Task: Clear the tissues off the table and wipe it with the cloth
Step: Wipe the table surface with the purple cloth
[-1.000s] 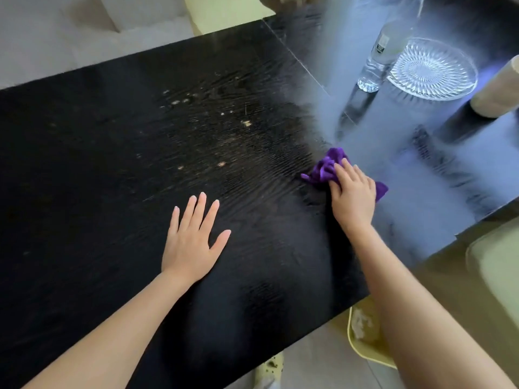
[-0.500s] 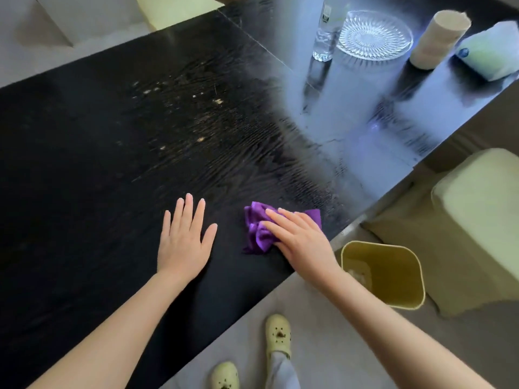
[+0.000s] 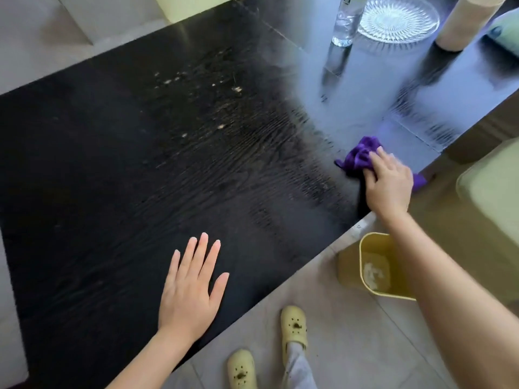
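Observation:
A black wood-grain table (image 3: 112,169) fills most of the head view. My right hand (image 3: 387,183) presses a crumpled purple cloth (image 3: 359,155) flat against the table near its right front edge; a corner of the cloth hangs past the edge. My left hand (image 3: 193,287) lies flat on the table near the front edge, fingers spread, holding nothing. Pale crumbs or specks (image 3: 196,85) dot the middle of the tabletop. White tissues (image 3: 372,272) lie inside a yellow bin (image 3: 365,248) on the floor below my right arm.
At the far right of the table stand a clear bottle (image 3: 346,21), a cut-glass plate (image 3: 398,16), a beige cylinder (image 3: 466,21) and a pale green pack (image 3: 505,29). A pale green seat (image 3: 494,197) is on the right. My feet in yellow clogs (image 3: 293,327) stand on grey tiles.
My right hand has slid the purple cloth from beside my left hand out to the right along the front edge. The left hand has stayed flat on the table.

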A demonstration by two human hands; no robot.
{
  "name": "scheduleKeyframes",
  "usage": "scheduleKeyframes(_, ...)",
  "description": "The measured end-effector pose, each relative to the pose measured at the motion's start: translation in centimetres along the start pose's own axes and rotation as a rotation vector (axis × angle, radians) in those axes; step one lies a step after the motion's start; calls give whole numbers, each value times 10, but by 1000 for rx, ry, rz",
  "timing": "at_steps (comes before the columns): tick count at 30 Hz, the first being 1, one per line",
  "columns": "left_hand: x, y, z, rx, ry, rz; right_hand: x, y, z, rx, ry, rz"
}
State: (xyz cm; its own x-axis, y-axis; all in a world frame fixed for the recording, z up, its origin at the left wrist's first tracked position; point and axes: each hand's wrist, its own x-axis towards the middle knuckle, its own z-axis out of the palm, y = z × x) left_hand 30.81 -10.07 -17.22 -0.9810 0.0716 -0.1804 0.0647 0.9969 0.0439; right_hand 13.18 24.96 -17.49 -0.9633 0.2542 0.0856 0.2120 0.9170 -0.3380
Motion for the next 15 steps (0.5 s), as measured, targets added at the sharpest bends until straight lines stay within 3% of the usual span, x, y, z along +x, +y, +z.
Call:
scheduleKeyframes(8,1,-1,0,12,2,14,-149,-131,29,1,-215,-378)
scheduleKeyframes(15,-1,-2,0,-19,26,25,-96,-192,54,4,-410,-641)
